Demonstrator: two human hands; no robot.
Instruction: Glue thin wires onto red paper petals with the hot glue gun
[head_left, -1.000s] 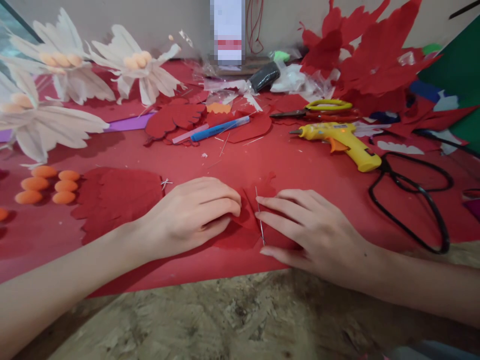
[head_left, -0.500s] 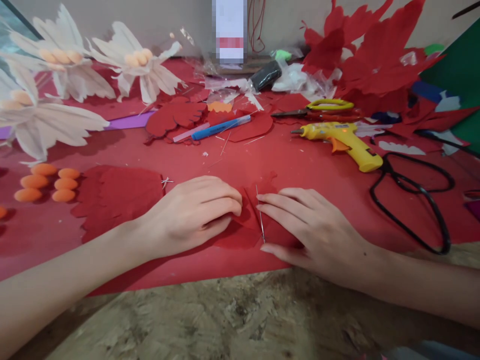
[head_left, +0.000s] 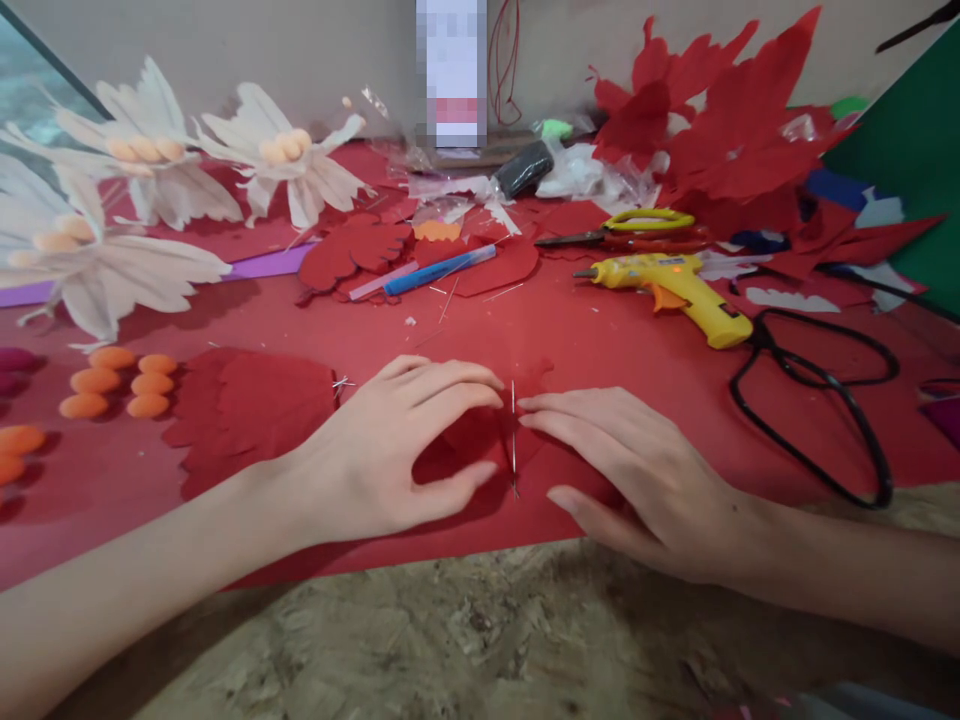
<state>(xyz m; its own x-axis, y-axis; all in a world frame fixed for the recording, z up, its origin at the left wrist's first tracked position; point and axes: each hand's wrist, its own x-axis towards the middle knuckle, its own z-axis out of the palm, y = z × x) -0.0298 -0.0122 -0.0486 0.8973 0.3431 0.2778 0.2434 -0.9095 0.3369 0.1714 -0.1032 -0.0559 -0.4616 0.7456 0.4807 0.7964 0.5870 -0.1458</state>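
Note:
A small red felt petal (head_left: 469,440) lies on the red sheet (head_left: 600,340) near its front edge, with a thin metal wire (head_left: 514,440) standing across it. My left hand (head_left: 382,455) arches over the petal's left side, fingertips at the wire and thumb underneath near the fold. From the right, my right hand (head_left: 645,470) lies on the petal's other side, its fingertips touching the wire. The fingertips of the two hands almost meet.
A stack of red petals (head_left: 247,405) and orange pompoms (head_left: 120,385) lie to the left. White paper flowers (head_left: 150,165) are at the back left. A yellow glue gun (head_left: 675,285), black scissors (head_left: 817,390), yellow-handled scissors (head_left: 637,225) and a blue pen (head_left: 439,270) lie behind and right.
My left hand has lifted from flat into an arch, its fingers reaching to the wire, and the petal has bunched up under it. My right hand has barely moved.

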